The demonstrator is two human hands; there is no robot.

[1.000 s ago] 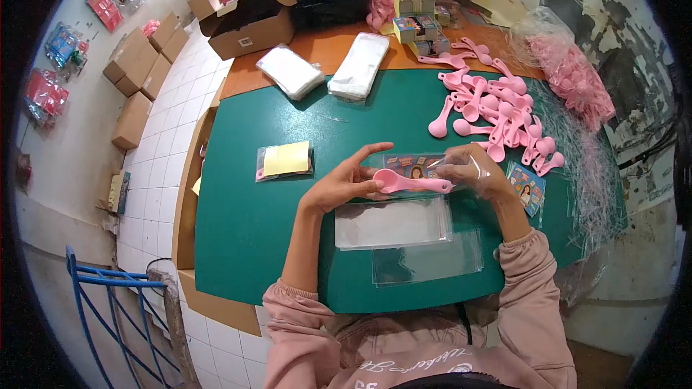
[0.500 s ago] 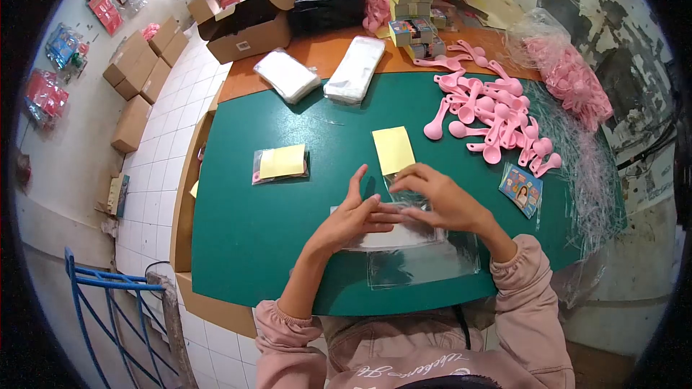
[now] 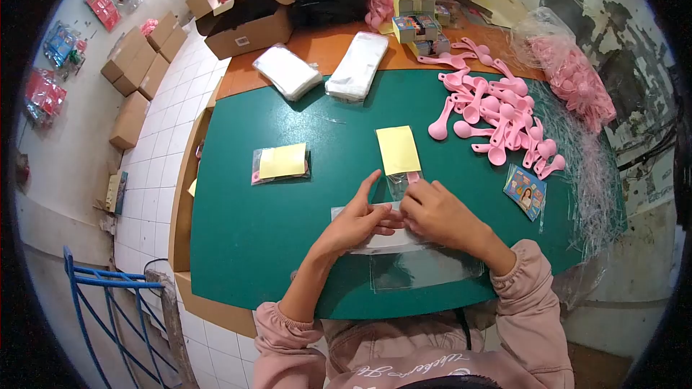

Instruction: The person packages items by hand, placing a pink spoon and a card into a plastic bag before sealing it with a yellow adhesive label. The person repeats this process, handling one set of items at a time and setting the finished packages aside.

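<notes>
Yellow-backed packet (image 3: pixel 397 150) lies flat, near end pinned under fingers (image 3: pixel 417 200).

Clear bags (image 3: pixel 425 268): thin plastic film, glossy, smooth, transparent. Yellow card (image 3: pixel 397 150): paper, matt; table top (image 3: pixel 252 230): green, matt, smooth. Spoons (image 3: pixel 490 112): pink plastic, slight sheen; boxes (image 3: pixel 249 29): brown cardboard, dull.

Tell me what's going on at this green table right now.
A person in a pink sweatshirt works at a green table. The left hand and right hand meet at the near end of a packet lying yellow side up, fingertips on its clear flap, where something pink shows inside. A second packet lies off to the left. Loose pink spoons are piled at the far right, and empty clear bags lie under the hands.
</notes>
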